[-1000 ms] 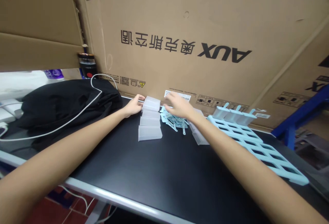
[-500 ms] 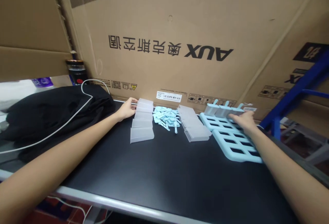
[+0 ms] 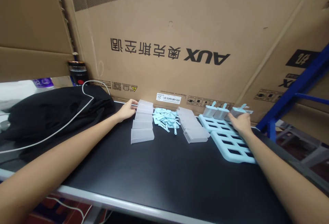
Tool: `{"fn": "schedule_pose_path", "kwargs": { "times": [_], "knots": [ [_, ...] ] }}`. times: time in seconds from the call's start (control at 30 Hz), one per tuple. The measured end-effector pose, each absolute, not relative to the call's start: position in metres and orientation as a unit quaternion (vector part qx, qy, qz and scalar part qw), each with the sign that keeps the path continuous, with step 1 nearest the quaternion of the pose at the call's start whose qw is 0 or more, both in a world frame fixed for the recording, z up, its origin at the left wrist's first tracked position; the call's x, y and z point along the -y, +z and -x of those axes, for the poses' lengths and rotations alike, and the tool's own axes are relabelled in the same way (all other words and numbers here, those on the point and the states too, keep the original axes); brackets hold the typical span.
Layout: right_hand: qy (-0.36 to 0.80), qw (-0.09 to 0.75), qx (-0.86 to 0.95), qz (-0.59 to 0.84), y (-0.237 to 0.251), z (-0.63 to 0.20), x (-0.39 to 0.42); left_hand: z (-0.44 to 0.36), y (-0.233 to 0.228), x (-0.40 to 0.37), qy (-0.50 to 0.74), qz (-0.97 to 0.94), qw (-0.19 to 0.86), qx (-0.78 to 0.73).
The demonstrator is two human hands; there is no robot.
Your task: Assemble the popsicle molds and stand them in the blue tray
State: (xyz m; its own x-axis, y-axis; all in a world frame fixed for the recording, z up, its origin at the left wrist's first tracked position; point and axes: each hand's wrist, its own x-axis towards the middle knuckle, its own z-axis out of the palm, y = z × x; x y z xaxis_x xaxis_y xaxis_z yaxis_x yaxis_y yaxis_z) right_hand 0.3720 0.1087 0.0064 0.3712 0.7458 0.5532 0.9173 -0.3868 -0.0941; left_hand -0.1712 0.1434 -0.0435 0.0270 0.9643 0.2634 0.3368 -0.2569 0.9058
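Observation:
My right hand (image 3: 240, 121) is closed around a clear ice pop mold (image 3: 235, 111) with a light blue stick lid, at the far end of the light blue tray (image 3: 226, 156). Beside it, two more lidded molds (image 3: 221, 113) stand upright in the tray. Several of the tray's slots show dark through. At the far left, my left hand (image 3: 127, 110) reaches its extended fingers to the edge of a row of frosted molds (image 3: 142, 124) lying on their sides. Between this row and a second group of molds (image 3: 192, 124) lies a pile of light blue sticks (image 3: 166, 118).
A large cardboard box (image 3: 154, 21) stands behind the black table (image 3: 154, 172). Black cloth (image 3: 61, 110) with a white cable (image 3: 74, 128) lies at left, near a dark jar (image 3: 77, 73). A blue metal frame (image 3: 295, 86) rises at right.
The mold in my right hand has shifted a little to the right, widening the gap to the two beside it. My left hand has stayed at the row of molds. The view has shifted slightly.

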Motion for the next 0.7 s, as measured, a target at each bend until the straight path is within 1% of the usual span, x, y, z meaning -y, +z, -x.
{"fn": "schedule_pose_path", "kwargs": {
  "times": [0.13,0.27,0.33,0.37,0.4,0.43,0.47,0.53,0.6,0.63,0.7],
  "knots": [
    [-0.195,0.271,0.468,0.818,0.012,-0.367,-0.102,0.173,-0.043,-0.144,0.478,-0.631,0.326,-0.517],
    [-0.216,0.366,0.425,0.799,0.03,-0.355,-0.096,0.175,-0.044,-0.146,0.476,-0.628,0.326,-0.522],
    [-0.218,0.417,0.451,0.758,0.045,-0.341,-0.094,0.175,-0.044,-0.147,0.474,-0.625,0.325,-0.528],
    [-0.21,0.425,0.483,0.736,0.053,-0.331,-0.094,0.175,-0.045,-0.147,0.473,-0.624,0.324,-0.531],
    [-0.194,0.414,0.525,0.718,0.061,-0.319,-0.094,0.175,-0.044,-0.147,0.473,-0.623,0.321,-0.533],
    [-0.172,0.385,0.573,0.702,0.068,-0.305,-0.095,0.175,-0.044,-0.146,0.473,-0.623,0.318,-0.535],
    [-0.145,0.339,0.624,0.689,0.075,-0.289,-0.096,0.174,-0.044,-0.146,0.472,-0.623,0.316,-0.537],
    [-0.104,0.209,0.713,0.661,0.084,-0.255,-0.099,0.174,-0.043,-0.144,0.47,-0.625,0.312,-0.54],
    [-0.106,0.073,0.765,0.63,0.087,-0.22,-0.104,0.173,-0.042,-0.143,0.467,-0.627,0.309,-0.541],
    [-0.12,0.023,0.776,0.619,0.088,-0.204,-0.107,0.173,-0.041,-0.143,0.466,-0.628,0.307,-0.542],
    [-0.143,-0.043,0.784,0.603,0.087,-0.177,-0.113,0.173,-0.041,-0.143,0.465,-0.63,0.303,-0.543]
  ]
}}
